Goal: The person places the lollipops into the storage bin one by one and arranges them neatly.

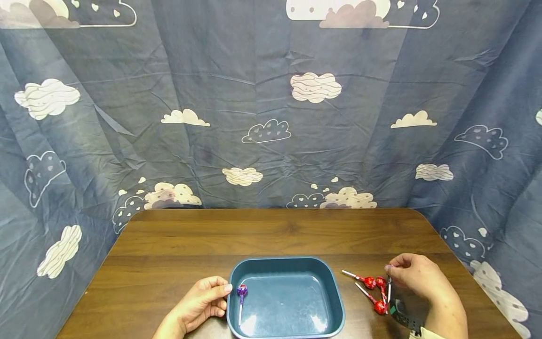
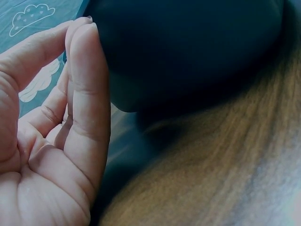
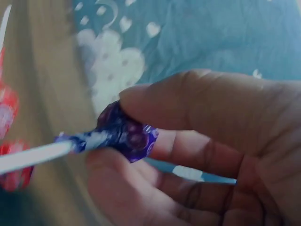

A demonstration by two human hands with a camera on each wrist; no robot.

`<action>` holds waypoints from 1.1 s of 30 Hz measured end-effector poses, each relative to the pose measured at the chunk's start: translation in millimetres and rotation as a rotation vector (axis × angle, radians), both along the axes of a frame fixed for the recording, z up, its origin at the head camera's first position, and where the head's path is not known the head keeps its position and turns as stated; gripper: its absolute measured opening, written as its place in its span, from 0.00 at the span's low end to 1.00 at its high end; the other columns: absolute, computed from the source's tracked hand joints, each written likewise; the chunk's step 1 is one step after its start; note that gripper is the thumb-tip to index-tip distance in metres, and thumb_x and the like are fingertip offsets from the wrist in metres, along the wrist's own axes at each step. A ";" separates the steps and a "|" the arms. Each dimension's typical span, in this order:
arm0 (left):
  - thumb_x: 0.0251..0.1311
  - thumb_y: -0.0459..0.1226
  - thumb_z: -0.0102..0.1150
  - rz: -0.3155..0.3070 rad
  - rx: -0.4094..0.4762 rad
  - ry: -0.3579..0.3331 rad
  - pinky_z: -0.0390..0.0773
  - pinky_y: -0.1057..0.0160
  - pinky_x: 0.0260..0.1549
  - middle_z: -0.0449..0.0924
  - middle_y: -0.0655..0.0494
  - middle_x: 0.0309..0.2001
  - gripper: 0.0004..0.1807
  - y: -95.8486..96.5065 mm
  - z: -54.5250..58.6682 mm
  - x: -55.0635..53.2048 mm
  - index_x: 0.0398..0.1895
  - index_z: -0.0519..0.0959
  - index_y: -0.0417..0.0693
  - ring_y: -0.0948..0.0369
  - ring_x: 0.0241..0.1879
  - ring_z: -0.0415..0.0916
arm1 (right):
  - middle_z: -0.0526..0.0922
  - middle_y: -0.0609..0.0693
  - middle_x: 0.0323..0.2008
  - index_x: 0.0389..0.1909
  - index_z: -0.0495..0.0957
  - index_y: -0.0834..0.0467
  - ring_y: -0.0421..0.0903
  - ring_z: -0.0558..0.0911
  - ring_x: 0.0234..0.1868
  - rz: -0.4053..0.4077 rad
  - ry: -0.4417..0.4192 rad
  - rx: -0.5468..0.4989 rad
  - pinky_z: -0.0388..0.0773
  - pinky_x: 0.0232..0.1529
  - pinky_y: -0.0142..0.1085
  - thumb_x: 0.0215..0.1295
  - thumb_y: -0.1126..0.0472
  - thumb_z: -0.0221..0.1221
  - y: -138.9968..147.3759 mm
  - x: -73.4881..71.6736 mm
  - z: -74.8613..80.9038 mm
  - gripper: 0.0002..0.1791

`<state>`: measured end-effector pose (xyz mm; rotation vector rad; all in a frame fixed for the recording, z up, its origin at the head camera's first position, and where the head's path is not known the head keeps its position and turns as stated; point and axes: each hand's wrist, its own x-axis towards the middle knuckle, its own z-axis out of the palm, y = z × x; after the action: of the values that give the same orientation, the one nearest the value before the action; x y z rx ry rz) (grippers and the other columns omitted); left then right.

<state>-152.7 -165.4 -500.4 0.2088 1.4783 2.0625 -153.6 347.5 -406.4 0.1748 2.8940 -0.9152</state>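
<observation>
Right hand (image 1: 417, 275) pinches a purple-wrapped lollipop (image 3: 127, 134) by its head, stick free; three red lollipops (image 1: 370, 282) lie just left of that grip. Left hand (image 1: 198, 301) pinches the blue tray (image 1: 290, 301) at its rim; a second purple lollipop (image 1: 242, 291) lies inside, right beside that grip.

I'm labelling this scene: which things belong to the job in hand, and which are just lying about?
In the job:
bin, rim held by the left grip;
purple lollipop inside it;
second purple lollipop, held in the right grip.

Seemingly just lying about:
three red lollipops on the table, though they may belong too.
</observation>
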 end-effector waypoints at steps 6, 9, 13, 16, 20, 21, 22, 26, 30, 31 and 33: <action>0.73 0.34 0.54 -0.008 0.010 0.001 0.82 0.74 0.27 0.80 0.65 0.29 0.07 0.5 -1.3 -0.5 0.36 0.78 0.54 0.72 0.25 0.79 | 0.90 0.47 0.33 0.47 0.84 0.57 0.37 0.83 0.33 0.010 0.112 0.027 0.75 0.33 0.33 0.68 0.49 0.64 -15.0 5.0 16.9 0.17; 0.73 0.34 0.54 -0.016 0.015 -0.001 0.82 0.74 0.27 0.80 0.66 0.29 0.07 0.7 -1.5 -0.6 0.36 0.78 0.54 0.72 0.26 0.79 | 0.90 0.46 0.33 0.47 0.85 0.54 0.36 0.81 0.34 0.007 0.145 0.055 0.74 0.35 0.34 0.68 0.46 0.64 -19.7 8.0 23.3 0.17; 0.73 0.34 0.55 -0.020 0.016 0.000 0.82 0.74 0.27 0.80 0.66 0.29 0.07 0.5 -1.4 -0.4 0.36 0.78 0.54 0.72 0.26 0.79 | 0.89 0.45 0.32 0.46 0.86 0.53 0.36 0.80 0.34 0.015 0.158 0.080 0.74 0.35 0.34 0.68 0.46 0.65 -20.9 11.1 28.0 0.16; 0.73 0.34 0.54 -0.017 0.016 0.004 0.82 0.74 0.27 0.80 0.66 0.29 0.07 0.2 -1.3 -0.3 0.36 0.78 0.54 0.72 0.25 0.79 | 0.89 0.45 0.32 0.45 0.85 0.54 0.36 0.80 0.34 0.024 0.154 0.092 0.74 0.34 0.34 0.68 0.47 0.64 -19.9 12.3 29.1 0.15; 0.73 0.34 0.54 -0.014 0.017 0.008 0.82 0.74 0.27 0.80 0.66 0.29 0.07 0.3 -1.1 0.1 0.36 0.78 0.54 0.72 0.26 0.79 | 0.89 0.45 0.34 0.45 0.85 0.55 0.34 0.80 0.34 0.040 0.160 0.090 0.74 0.34 0.32 0.68 0.49 0.65 -20.3 12.2 28.7 0.14; 0.73 0.34 0.54 -0.015 0.017 0.008 0.82 0.74 0.27 0.80 0.66 0.29 0.07 0.5 -1.0 0.3 0.36 0.78 0.54 0.72 0.26 0.79 | 0.89 0.46 0.35 0.45 0.85 0.55 0.34 0.80 0.34 0.047 0.164 0.083 0.75 0.34 0.32 0.68 0.49 0.65 -20.7 11.8 28.4 0.14; 0.73 0.34 0.54 -0.017 0.019 0.007 0.82 0.74 0.27 0.80 0.66 0.29 0.07 0.9 -1.1 0.5 0.36 0.78 0.54 0.72 0.26 0.79 | 0.90 0.46 0.35 0.46 0.85 0.56 0.34 0.80 0.34 0.051 0.159 0.073 0.75 0.34 0.32 0.68 0.50 0.65 -21.3 11.4 28.4 0.15; 0.73 0.34 0.54 -0.027 0.021 0.005 0.82 0.74 0.28 0.80 0.66 0.29 0.07 2.4 -1.2 0.9 0.36 0.78 0.55 0.72 0.26 0.79 | 0.89 0.47 0.34 0.47 0.85 0.58 0.36 0.82 0.32 0.054 0.111 0.032 0.75 0.32 0.32 0.68 0.53 0.65 -22.8 9.1 27.2 0.14; 0.73 0.34 0.54 -0.022 0.018 0.008 0.82 0.74 0.28 0.80 0.66 0.29 0.06 1.9 -1.0 0.8 0.36 0.78 0.54 0.72 0.26 0.79 | 0.88 0.47 0.32 0.45 0.85 0.59 0.39 0.81 0.30 0.051 0.055 -0.002 0.75 0.31 0.33 0.67 0.55 0.65 -24.4 5.1 21.4 0.12; 0.73 0.34 0.54 -0.020 0.017 0.009 0.82 0.74 0.27 0.80 0.65 0.29 0.06 1.5 -1.2 0.8 0.36 0.78 0.54 0.72 0.26 0.79 | 0.87 0.48 0.32 0.45 0.85 0.60 0.40 0.81 0.30 0.059 0.042 -0.025 0.76 0.30 0.33 0.66 0.56 0.65 -25.4 3.9 18.8 0.12; 0.73 0.34 0.54 -0.022 0.022 0.010 0.82 0.74 0.28 0.80 0.65 0.29 0.06 0.5 -2.0 1.2 0.36 0.78 0.54 0.72 0.26 0.79 | 0.86 0.48 0.30 0.43 0.84 0.62 0.41 0.81 0.29 0.074 0.011 -0.075 0.77 0.30 0.34 0.64 0.59 0.65 -27.7 1.5 13.1 0.12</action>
<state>-151.4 -164.9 -502.4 0.2432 1.4538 2.0633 -152.1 319.9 -393.3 0.0564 2.8491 -1.0122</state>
